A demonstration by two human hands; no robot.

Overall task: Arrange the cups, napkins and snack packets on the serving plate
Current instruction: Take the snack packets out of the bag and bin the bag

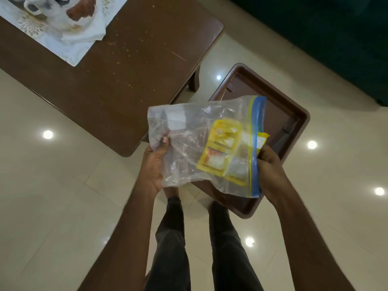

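Note:
I hold a clear zip bag [189,143] with a blue seal strip in front of me. My left hand [155,162] grips its closed bottom end. My right hand [270,164] is at the bag's blue mouth, pinching a yellow snack packet [262,140] that sticks out of it. A second yellow snack packet [222,148] lies inside the bag. A brown serving tray [294,114] sits below the bag, partly hidden by it. At the far left of the brown table [130,66] are white cups [39,7] and a folded white napkin [84,36] on a white cloth.
The low brown table stands on a glossy cream tiled floor [63,196]. A dark green sofa [325,28] fills the upper right. My legs in dark trousers [172,238] are below the bag.

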